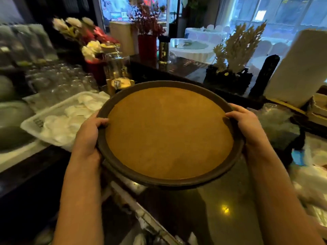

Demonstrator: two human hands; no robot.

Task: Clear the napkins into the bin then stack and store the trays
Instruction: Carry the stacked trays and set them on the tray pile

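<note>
Round brown cork-lined tray | left hand, right hand gripping opposite rims, empty | risk: tilt, clipping glasses beside worktop

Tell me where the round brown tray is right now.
In the head view the round tray is centre frame, held up over the dark counter by the left hand and right hand, with the white basket to its left.
</note>
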